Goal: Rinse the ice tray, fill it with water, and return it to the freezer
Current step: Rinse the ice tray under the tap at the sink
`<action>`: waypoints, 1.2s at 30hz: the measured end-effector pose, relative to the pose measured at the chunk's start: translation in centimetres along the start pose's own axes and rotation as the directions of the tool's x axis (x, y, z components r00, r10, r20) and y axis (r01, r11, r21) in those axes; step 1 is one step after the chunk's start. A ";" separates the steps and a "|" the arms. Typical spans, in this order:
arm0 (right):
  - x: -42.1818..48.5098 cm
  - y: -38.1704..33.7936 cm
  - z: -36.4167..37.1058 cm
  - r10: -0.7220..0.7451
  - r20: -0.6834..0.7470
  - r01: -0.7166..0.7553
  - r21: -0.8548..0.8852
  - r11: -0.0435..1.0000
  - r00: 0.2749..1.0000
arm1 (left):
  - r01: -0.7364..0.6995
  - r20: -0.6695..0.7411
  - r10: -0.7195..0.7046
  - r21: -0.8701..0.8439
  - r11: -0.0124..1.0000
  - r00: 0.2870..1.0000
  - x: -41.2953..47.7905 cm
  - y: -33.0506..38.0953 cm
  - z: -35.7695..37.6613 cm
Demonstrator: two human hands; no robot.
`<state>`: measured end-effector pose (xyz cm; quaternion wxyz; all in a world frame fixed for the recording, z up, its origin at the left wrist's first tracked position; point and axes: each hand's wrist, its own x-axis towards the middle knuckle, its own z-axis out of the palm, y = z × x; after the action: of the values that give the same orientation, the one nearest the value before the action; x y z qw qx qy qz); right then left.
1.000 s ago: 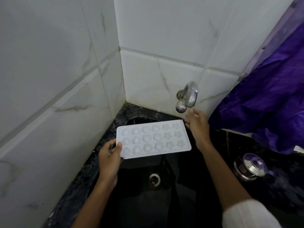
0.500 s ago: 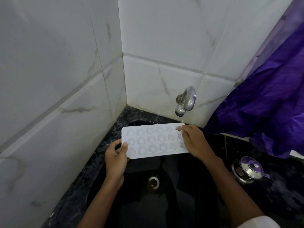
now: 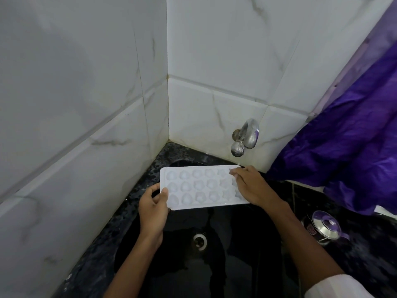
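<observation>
A white ice tray (image 3: 197, 187) with heart and star shaped wells is held level over the black sink (image 3: 236, 265). My left hand (image 3: 153, 208) grips its left end, thumb on top and fingers underneath. My right hand (image 3: 253, 186) rests on the tray's right end, its fingers lying across the wells there. A chrome tap (image 3: 245, 137) sticks out of the tiled wall just above the tray's right corner, and a thin stream of water falls from it beside my right fingertips.
White marble tiles form a corner behind and to the left of the sink. The sink's drain (image 3: 199, 240) lies below the tray. A purple cloth (image 3: 348, 151) hangs at the right. A small steel pot with a glass lid (image 3: 326, 226) stands on the dark counter at the right.
My right hand left the tap and came down onto the tray's right end. The tray shifted slightly toward the tap, and water now runs from it.
</observation>
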<state>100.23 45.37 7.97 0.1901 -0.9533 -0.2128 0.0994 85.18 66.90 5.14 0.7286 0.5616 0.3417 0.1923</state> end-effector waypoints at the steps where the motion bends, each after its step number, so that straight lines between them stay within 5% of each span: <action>1: 0.1 -0.1 0.0 0.001 -0.001 -0.001 -0.002 1.000 1.000 | -0.001 0.006 0.001 -0.003 1.000 1.000 0.0 0.0 -0.1; 36: -0.4 -0.5 0.1 -0.013 -0.046 0.013 0.003 1.000 0.999 | -0.017 0.195 0.004 0.068 0.998 0.981 0.4 0.3 -2.2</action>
<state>99.64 45.60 8.07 0.1970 -0.9536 -0.2143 0.0764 83.92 68.78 5.00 0.7376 0.6043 0.2725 0.1284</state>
